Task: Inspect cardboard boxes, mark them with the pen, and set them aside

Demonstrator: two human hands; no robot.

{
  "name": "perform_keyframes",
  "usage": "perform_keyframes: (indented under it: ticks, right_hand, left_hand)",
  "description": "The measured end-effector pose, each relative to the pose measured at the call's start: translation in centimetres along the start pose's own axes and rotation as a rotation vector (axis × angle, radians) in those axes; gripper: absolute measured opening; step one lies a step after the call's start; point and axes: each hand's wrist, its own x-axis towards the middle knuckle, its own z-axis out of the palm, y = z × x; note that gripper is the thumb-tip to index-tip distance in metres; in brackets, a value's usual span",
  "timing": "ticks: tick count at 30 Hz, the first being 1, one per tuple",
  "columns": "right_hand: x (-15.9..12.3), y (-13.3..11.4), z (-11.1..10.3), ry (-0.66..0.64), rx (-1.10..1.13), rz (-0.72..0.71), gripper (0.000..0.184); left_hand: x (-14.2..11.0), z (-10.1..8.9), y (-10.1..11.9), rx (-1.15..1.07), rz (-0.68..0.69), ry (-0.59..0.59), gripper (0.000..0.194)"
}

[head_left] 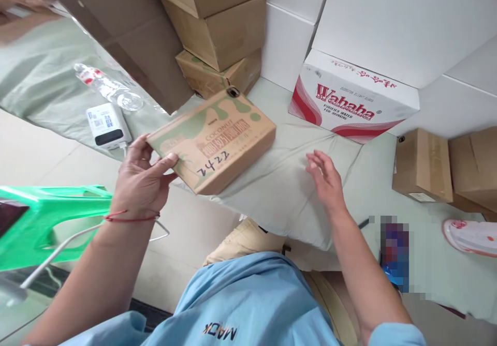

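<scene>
A brown cardboard box (pixel 248 141) with green print, the word COCONUT and handwritten black marks is tilted over the edge of the cloth-covered surface. My left hand (pixel 145 175) grips its left end, thumb on the printed face and the other fingers behind, partly hidden. A dark round hole shows near the box's top corner. To the right of the box, my right hand (pixel 326 180) is held above the cloth, fingers apart and touching nothing.
Several cartons (pixel 233 25) are stacked at the back. A Wahaha water box (pixel 349 100) stands by the wall, with small cardboard boxes (pixel 423 167) to its right. At left are a plastic bottle (pixel 116 90), a white power bank (pixel 106 123) and a green stool (pixel 73 196).
</scene>
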Motion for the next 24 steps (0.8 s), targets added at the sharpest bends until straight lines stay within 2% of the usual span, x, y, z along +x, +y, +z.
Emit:
perform_keyframes:
  ticks: [2, 4, 7, 9, 12, 16, 19, 22, 24]
  right_hand:
    - [2.8, -0.9, 1.4, -0.079, 0.096, 0.033, 0.082]
    - [3.9, -1.5, 3.0, -0.177, 0.144, 0.075, 0.085]
    - [2.0, -2.2, 4.5, -0.223, 0.205, 0.075, 0.079]
    - [-1.0, -2.9, 4.3, -0.159, 0.269, 0.078, 0.076]
    - [-6.4, -4.7, 1.9, 0.022, 0.299, 0.142, 0.070]
    - [-13.0, -6.9, -2.5, 0.305, 0.244, 0.273, 0.068]
    - [-16.8, -6.9, -5.1, 0.483, 0.227, 0.353, 0.068]
    - [-19.2, -5.6, -6.7, 0.586, 0.204, 0.392, 0.068]
    - [-20.0, -4.5, -7.3, 0.601, 0.194, 0.395, 0.068]
  left_hand:
    - [-1.0, 0.6, -0.3, -0.026, -0.009, -0.074, 0.081]
    - [-2.3, 1.4, -0.9, -0.041, -0.023, -0.125, 0.078]
    - [-5.1, 3.0, -1.9, -0.042, -0.016, -0.134, 0.083]
    - [-7.1, 4.0, -2.2, -0.042, -0.027, -0.144, 0.094]
    - [-9.8, 5.5, -1.8, -0.003, -0.054, -0.243, 0.097]
    - [-12.2, 7.5, -0.7, 0.102, -0.048, -0.568, 0.089]
    - [-13.6, 9.5, -0.6, 0.097, -0.050, -0.755, 0.089]
    - [-14.8, 11.4, -1.1, -0.040, -0.125, -0.820, 0.095]
    - [-15.4, 12.5, -1.6, -0.151, -0.187, -0.807, 0.093]
